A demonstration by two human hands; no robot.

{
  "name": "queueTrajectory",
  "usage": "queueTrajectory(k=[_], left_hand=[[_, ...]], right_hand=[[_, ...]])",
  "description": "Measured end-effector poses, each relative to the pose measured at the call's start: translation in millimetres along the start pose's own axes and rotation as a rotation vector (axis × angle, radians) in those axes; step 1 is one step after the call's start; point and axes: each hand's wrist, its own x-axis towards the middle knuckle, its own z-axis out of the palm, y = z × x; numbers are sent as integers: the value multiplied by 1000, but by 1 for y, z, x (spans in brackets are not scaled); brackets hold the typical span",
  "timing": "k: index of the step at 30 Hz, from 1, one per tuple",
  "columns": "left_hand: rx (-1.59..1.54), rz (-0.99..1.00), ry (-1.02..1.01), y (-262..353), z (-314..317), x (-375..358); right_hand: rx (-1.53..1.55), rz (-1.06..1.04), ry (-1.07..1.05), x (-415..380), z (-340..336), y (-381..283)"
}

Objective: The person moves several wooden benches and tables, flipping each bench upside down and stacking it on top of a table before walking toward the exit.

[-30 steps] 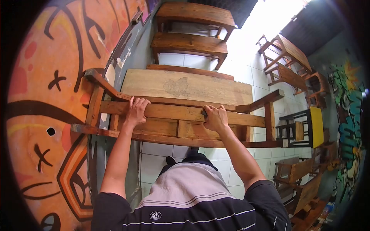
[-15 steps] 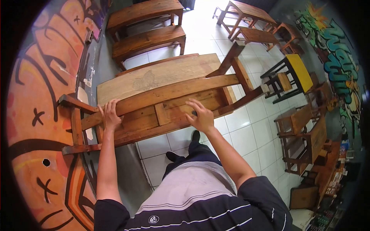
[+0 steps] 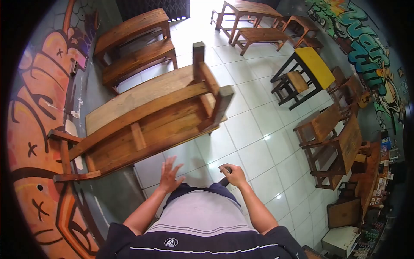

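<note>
An overturned wooden bench [image 3: 172, 102] lies with its underside facing me and its legs sticking out. It rests against a pale wooden tabletop [image 3: 129, 96]. My left hand [image 3: 170, 176] is in the air just below the bench's near edge, fingers spread, holding nothing. To the right, my right hand [image 3: 233, 175] is in front of my body with its fingers curled. A small dark thing shows at those fingers, too small to name. Both hands are apart from the bench.
A painted wall [image 3: 34, 142] runs close on the left, near the bench's legs. Wooden benches [image 3: 138, 56] stand behind. A yellow-topped table [image 3: 315, 67] with a stool [image 3: 297, 82] and more wooden furniture [image 3: 330, 142] line the right. White tiles [image 3: 254, 142] cover the floor.
My left hand has come off the bench and moved right, towards my body. My right hand has lowered and its fingers have curled. The view has turned to the right.
</note>
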Motion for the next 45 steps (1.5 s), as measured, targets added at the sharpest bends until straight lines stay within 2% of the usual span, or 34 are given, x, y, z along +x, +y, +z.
queueTrajectory(k=[2,3,5,7,9,10,15,17,18,25,29,31,33,36,38,39,42,45], left_hand=[[-125,166,-207,54,28,25],[-120,184,-215,79,39,40],[-467,290,-419,128,58,73],[-468,395,-400,170,63,99],[-353,521,-505,198,74,121],[-381,523,-482,209,78,128],[-423,441,-515,231,90,151],[-414,366,-681,236,83,162],[-417,426,-626,233,90,168],[-493,299,-562,232,117,239],[-545,268,-542,243,122,294],[-568,202,-598,257,106,329],[-590,162,-585,263,105,355],[-600,159,-468,264,114,393],[-794,-63,-413,268,117,416],[-797,-67,-404,269,121,428],[-815,-267,-291,272,137,462],[-834,-314,-221,281,149,491]], right_hand=[[157,-17,26,-10,-32,15],[165,-11,44,-15,-51,20],[227,33,54,-26,-87,31],[203,57,96,-36,-115,50],[76,193,78,-44,-145,58],[123,157,118,-45,-149,72],[210,176,-50,-35,-193,76],[222,208,-70,-15,-211,67],[263,188,-54,-5,-217,63],[179,106,-48,85,-262,55],[173,170,-39,121,-285,64],[168,167,-54,144,-301,64],[249,291,-68,153,-314,66],[276,361,-49,172,-335,75],[294,375,-58,188,-351,91],[316,395,-62,198,-360,100],[269,361,-90,243,-397,122],[232,288,-130,288,-441,128]])
